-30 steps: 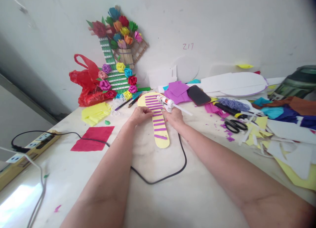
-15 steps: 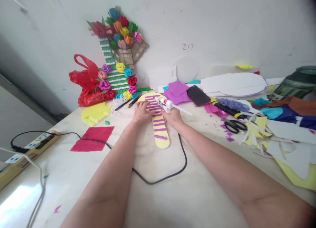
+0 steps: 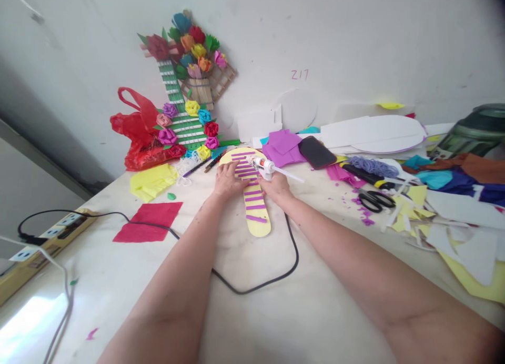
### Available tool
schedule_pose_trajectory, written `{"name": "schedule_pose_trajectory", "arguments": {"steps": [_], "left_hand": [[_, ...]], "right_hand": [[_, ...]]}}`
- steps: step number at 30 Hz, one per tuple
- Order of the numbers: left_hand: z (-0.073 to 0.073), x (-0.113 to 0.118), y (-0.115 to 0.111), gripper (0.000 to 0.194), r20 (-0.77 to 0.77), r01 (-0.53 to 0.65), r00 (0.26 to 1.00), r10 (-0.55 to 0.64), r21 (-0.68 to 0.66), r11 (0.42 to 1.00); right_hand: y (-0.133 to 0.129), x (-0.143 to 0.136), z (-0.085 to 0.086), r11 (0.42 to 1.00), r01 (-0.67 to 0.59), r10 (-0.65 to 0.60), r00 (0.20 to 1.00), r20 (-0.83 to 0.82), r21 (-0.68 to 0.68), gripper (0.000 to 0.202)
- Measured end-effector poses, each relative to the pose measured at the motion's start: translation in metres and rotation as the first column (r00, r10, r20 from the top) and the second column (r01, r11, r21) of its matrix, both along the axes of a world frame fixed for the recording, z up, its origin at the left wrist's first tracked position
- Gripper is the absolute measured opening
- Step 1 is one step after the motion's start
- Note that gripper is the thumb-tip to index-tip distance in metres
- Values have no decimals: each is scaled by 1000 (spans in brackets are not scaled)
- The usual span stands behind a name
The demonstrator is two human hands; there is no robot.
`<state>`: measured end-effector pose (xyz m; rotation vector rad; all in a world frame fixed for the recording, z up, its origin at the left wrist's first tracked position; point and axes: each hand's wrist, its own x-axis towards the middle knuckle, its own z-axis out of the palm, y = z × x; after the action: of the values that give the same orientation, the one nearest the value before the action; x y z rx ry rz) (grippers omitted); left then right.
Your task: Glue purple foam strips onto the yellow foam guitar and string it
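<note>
A yellow guitar-like cutout (image 3: 258,228) lies on the table, its rounded wide end away from me and its narrow end toward me. Several purple strips (image 3: 253,199) cross it like rungs; the lowest one sits slightly aslant. My left hand (image 3: 229,181) rests on the cutout's left edge, fingers spread and thumb reaching over the strips. In my right hand (image 3: 277,188) is a white hot glue gun (image 3: 266,167), its nozzle pointing left over the upper strips and a glue stick (image 3: 290,174) poking out of its back. The nozzle's contact point is too small to make out.
A black cord (image 3: 256,289) loops across the table to a power strip (image 3: 74,228) at left. Red paper (image 3: 148,222) lies nearby. At right are scissors (image 3: 376,201), a phone (image 3: 317,152) and paper scraps (image 3: 410,209). A flower-covered craft (image 3: 189,127) leans on the wall.
The glue gun has shifted very slightly left and down with my right hand. My left hand stays on the cutout, nearly unmoved.
</note>
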<state>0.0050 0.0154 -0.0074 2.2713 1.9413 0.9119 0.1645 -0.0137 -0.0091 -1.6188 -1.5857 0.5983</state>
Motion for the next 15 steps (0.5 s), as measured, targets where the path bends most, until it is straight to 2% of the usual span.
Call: {"name": "schedule_pose_trajectory", "arguments": {"steps": [6,15], "left_hand": [[-5,3,4,78,-20,26,999,-27,-9,1000],[-11,1,10,79,-39,32,999,-32,3,999]], "right_hand": [[-1,0,1,1000,12,-12,1000,4,24,27],[0,-2,2,1000,27,-27,1000,-7,14,26]]}}
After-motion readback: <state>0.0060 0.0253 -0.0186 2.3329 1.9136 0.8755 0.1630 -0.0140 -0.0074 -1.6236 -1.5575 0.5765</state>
